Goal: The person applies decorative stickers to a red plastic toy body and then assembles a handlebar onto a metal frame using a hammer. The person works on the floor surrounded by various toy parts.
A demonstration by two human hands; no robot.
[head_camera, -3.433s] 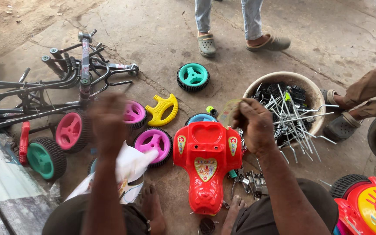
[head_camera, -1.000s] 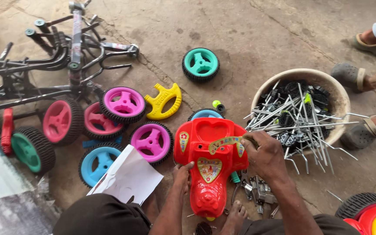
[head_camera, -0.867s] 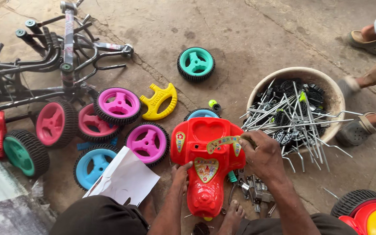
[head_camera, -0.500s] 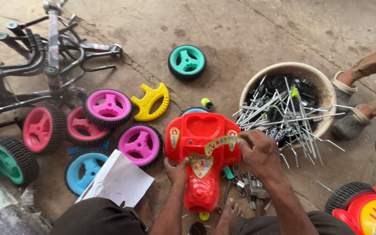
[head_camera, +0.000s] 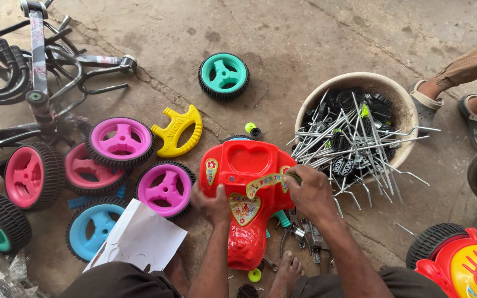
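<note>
Red plastic toy trike body (head_camera: 247, 193) lies flat on the concrete floor, lower middle of the frame, heart-shaped seat recess facing up. Colourful stickers on it, and a curved yellow sticker strip (head_camera: 263, 182) sits half-pressed across its right side.

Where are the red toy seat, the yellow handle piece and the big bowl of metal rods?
red toy seat (head_camera: 248, 165), head view, on its heart-shaped top
yellow handle piece (head_camera: 179, 132), head view, on its curved middle
bowl of metal rods (head_camera: 318, 92), head view, on its left rim
</note>
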